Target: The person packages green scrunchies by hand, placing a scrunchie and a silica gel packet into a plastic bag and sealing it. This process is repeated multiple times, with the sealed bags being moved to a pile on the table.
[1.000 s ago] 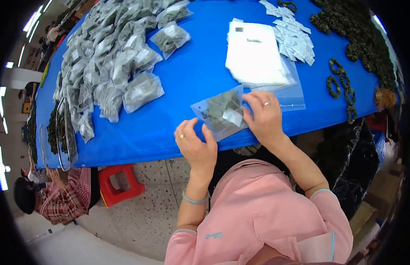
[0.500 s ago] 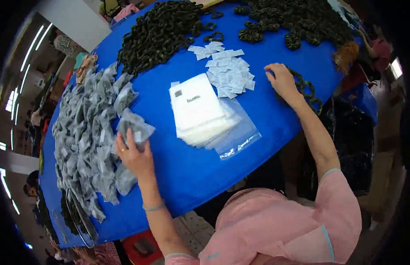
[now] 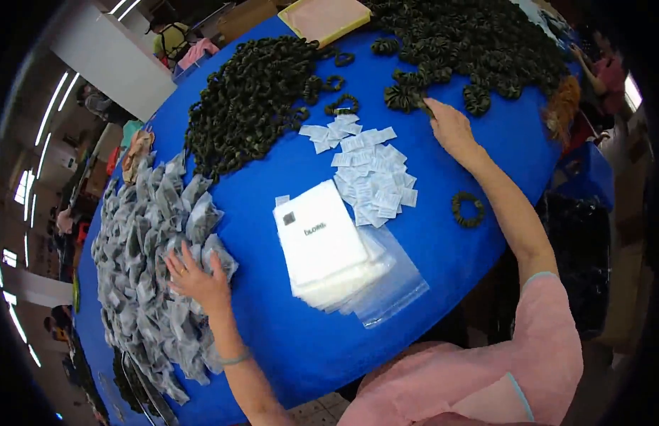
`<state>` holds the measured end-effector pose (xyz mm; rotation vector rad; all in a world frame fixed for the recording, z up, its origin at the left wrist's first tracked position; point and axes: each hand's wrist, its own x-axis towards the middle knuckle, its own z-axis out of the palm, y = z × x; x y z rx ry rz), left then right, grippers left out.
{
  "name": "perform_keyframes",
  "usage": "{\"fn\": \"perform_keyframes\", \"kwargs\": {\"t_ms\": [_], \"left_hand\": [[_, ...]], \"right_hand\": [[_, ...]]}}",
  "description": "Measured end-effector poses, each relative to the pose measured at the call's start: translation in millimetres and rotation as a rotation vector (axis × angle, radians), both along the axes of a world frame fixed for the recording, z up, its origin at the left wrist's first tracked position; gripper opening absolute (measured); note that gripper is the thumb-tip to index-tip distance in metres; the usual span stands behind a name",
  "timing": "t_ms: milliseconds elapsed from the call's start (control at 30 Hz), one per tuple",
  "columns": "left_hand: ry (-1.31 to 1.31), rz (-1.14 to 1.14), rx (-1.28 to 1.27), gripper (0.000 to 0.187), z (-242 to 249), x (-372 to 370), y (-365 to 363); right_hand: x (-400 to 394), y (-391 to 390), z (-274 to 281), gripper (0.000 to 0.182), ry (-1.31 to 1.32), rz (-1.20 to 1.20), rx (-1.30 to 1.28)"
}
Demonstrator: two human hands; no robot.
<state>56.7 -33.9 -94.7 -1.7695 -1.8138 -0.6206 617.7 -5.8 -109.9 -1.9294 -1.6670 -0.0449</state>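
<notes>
My left hand (image 3: 198, 278) rests on a heap of filled clear bags (image 3: 141, 241), its fingers spread, at the heap's right side. Dark green fabric shows through the plastic. My right hand (image 3: 455, 133) reaches to the far side of the table, its fingers pinching the edge of a dark green scrunchie (image 3: 402, 98) in front of the scrunchie pile (image 3: 471, 42). Between my hands lie a stack of printed clear bags (image 3: 319, 238) and a scatter of small white slips (image 3: 372, 174). Near my right forearm sits a single thin green scrunchie (image 3: 468, 210).
Another pile of small dark green scrunchies (image 3: 251, 99) covers the far left of the blue table (image 3: 272, 355). A yellow-rimmed tray (image 3: 326, 18) stands at the back edge. A person (image 3: 606, 71) in pink is at the right, and dark plastic (image 3: 571, 241) hangs beside the table.
My left hand has let go of a filled bag, leaving it on the heap. My right hand has gone forward to the larger scrunchies. The view has tilted upward.
</notes>
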Motion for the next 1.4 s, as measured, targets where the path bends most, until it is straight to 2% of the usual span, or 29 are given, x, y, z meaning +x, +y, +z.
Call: {"fn": "perform_keyframes", "kwargs": {"t_ms": [33, 167, 333, 400, 433, 500, 533, 667, 733, 767, 833, 867, 1000, 1033, 1167, 1200, 1333, 1400], "left_hand": [[-0.001, 0.006, -0.002, 0.060, 1.2, 13.2, -3.9], [-0.113, -0.230, -0.134, 0.058, 5.2, 64.0, -9.0], [-0.125, -0.308, -0.186, 0.057, 5.9, 85.5, -6.9], [-0.146, -0.329, -0.193, 0.056, 8.9, 93.2, -3.8], [-0.166, -0.349, -0.195, 0.055, 11.0, 97.0, -1.9], [-0.203, -0.387, -0.200, 0.053, 11.9, 102.3, 0.6], [-0.204, -0.387, -0.202, 0.053, 10.8, 104.1, 0.7], [-0.200, -0.409, -0.229, 0.049, 7.4, 109.2, 2.7], [-0.207, -0.405, -0.231, 0.049, 5.3, 105.0, 3.1], [-0.213, -0.401, -0.233, 0.048, 4.2, 101.6, 2.7], [-0.223, -0.391, -0.239, 0.046, 1.5, 96.3, 1.3], [-0.224, -0.389, -0.240, 0.046, 0.4, 95.5, 0.8], [-0.251, -0.397, -0.253, 0.044, -3.4, 93.8, -2.0], [-0.253, -0.388, -0.254, 0.044, -4.8, 93.3, -3.8], [-0.313, -0.482, -0.308, 0.041, -6.2, 97.4, -6.4], [-0.313, -0.479, -0.304, 0.041, -5.7, 97.6, -6.5], [-0.293, -0.470, -0.267, 0.040, -3.3, 100.2, -8.7], [-0.316, -0.515, -0.272, 0.039, -4.9, 103.0, -7.6]], "right_hand": [[1.6, 17.0, -3.0, 0.043, -0.001, 0.006, -0.002], [-5.5, 91.6, -34.0, 0.055, -0.292, 0.048, -0.078], [-32.4, 87.6, -19.3, 0.059, -0.503, -0.032, -0.031], [-35.8, 74.1, -2.1, 0.058, -0.464, 0.302, -0.168], [-41.5, 65.9, -2.0, 0.058, -0.465, 0.302, -0.171], [-52.7, 52.3, -5.9, 0.049, -0.374, 0.518, -0.240], [-52.8, 54.0, -8.2, 0.049, -0.374, 0.518, -0.243], [-51.0, 64.5, -18.4, 0.039, -0.095, 0.477, -0.265], [-47.2, 66.0, -10.7, 0.028, 0.090, 0.408, 0.012], [-41.1, 71.2, -9.4, 0.028, 0.089, 0.409, 0.011], [-22.1, 84.3, -8.3, 0.029, -0.230, 0.202, 0.489], [-13.8, 86.0, -14.3, 0.029, -0.230, 0.204, 0.489], [13.0, 98.0, -57.3, 0.033, -0.587, 0.121, 0.294], [11.8, 102.7, -55.3, 0.033, -0.587, 0.130, 0.294], [16.7, 107.6, -36.0, 0.040, -0.285, 0.101, 0.002], [17.5, 109.9, -32.4, 0.040, -0.286, 0.104, 0.005], [31.7, 106.6, -27.7, 0.047, -0.409, 0.173, 0.352], [36.2, 100.8, -31.3, 0.048, -0.407, 0.175, 0.258]]}}
